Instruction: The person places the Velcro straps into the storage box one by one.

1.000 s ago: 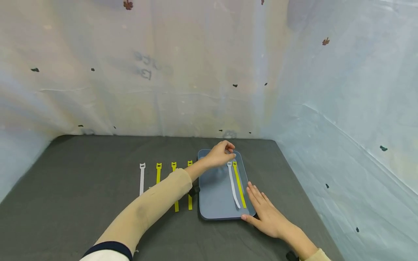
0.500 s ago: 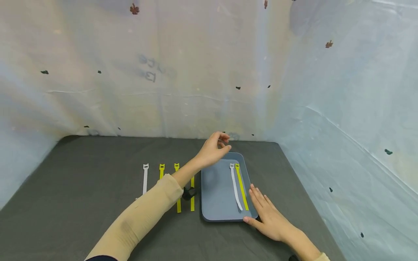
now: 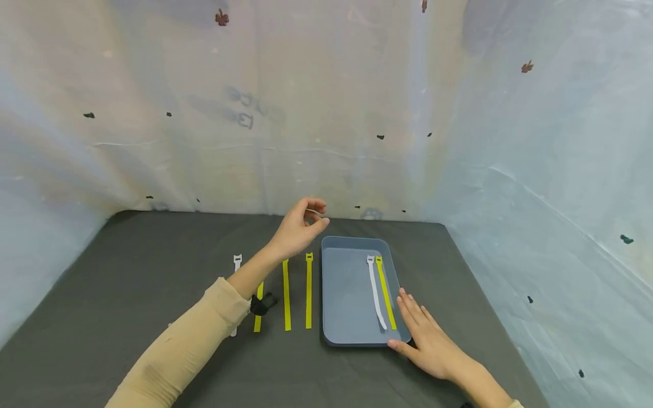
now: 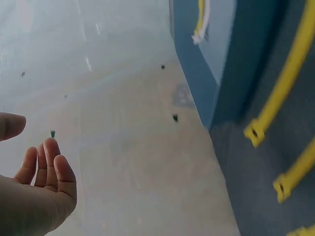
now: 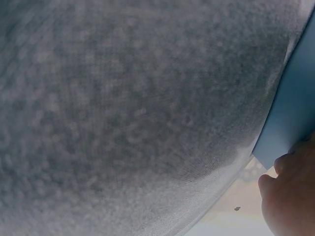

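Observation:
My left hand [image 3: 298, 229] is raised above the far part of the table, left of the blue-grey tray [image 3: 344, 337]. Its fingers are loosely curved with nothing between them, as the left wrist view also shows. My right hand [image 3: 431, 343] rests along the tray's right side, fingers straight and the thumb at the front right corner. Inside the tray lie a white cable tie strap [image 3: 376, 294] and a yellow strap [image 3: 386, 294], side by side. On the table left of the tray lie more yellow straps [image 3: 308, 292] and a white strap [image 3: 237, 262], the latter partly hidden behind my left forearm.
The table has a dark grey cloth [image 3: 153, 283]. Pale plastic sheeting [image 3: 326, 113] with small dark marks hangs behind it and along the right side. A black wrist strap mount [image 3: 262, 304] sticks out from my left wrist over one yellow strap.
My left hand has moved left and up, away from over the tray, uncovering its far left corner and the nearby yellow straps. My right hand stays at the tray's side.

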A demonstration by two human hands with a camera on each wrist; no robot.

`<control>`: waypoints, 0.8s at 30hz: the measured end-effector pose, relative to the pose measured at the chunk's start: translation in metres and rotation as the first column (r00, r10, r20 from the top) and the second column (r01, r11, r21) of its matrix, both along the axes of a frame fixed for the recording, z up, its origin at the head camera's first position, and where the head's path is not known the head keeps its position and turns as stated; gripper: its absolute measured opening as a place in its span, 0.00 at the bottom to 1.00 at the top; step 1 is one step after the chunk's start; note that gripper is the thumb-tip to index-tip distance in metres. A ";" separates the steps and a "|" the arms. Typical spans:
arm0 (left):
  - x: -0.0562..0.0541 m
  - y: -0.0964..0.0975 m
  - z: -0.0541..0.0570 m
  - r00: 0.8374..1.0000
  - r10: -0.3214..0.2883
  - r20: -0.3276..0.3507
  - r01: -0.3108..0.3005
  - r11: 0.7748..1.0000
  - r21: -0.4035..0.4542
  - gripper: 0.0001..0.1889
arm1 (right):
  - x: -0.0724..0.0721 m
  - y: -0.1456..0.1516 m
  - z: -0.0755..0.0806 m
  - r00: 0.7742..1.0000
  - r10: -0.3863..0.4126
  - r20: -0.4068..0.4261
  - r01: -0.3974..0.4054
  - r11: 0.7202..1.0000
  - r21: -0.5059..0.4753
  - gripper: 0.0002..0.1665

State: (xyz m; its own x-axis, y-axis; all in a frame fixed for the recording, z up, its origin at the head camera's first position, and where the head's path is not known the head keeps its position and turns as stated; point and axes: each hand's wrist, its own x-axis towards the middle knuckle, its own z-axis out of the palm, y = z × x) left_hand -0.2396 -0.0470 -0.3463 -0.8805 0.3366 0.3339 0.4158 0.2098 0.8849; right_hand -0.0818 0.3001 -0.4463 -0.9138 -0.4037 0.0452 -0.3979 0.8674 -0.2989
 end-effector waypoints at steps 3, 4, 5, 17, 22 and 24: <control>0.001 -0.018 0.000 1.000 0.030 -0.008 -0.030 0.999 -0.014 0.21 | -0.001 -0.001 0.001 1.000 0.013 -0.016 -0.014 1.000 -0.013 0.56; 0.001 -0.024 0.001 0.999 0.041 -0.010 -0.041 0.999 -0.023 0.21 | -0.002 -0.001 0.001 1.000 0.017 -0.018 -0.017 1.000 -0.014 0.56; 0.001 -0.030 0.001 0.999 0.050 -0.011 -0.050 0.998 -0.034 0.21 | -0.002 -0.001 0.001 1.000 0.019 -0.019 -0.019 1.000 -0.012 0.55; 0.005 -0.090 -0.019 0.992 0.116 -0.048 -0.123 0.970 -0.211 0.22 | 0.000 -0.004 -0.001 1.000 -0.015 0.025 0.015 1.000 -0.001 0.57; 0.007 -0.116 -0.032 0.989 0.143 -0.040 -0.149 0.950 -0.276 0.22 | 0.003 -0.004 -0.001 1.000 0.001 0.012 -0.001 1.000 -0.016 0.56; 0.006 -0.127 -0.037 0.988 0.153 -0.035 -0.157 0.942 -0.296 0.22 | 0.003 -0.005 -0.001 1.000 0.010 0.005 -0.010 1.000 -0.015 0.56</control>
State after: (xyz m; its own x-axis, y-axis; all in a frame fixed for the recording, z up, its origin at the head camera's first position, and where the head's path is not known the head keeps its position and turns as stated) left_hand -0.2332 -0.1736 -0.3836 -0.9264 0.2815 0.2501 0.3668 0.5250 0.7680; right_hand -0.0786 0.2954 -0.4474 -0.9098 -0.4125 0.0460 -0.4052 0.8587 -0.3137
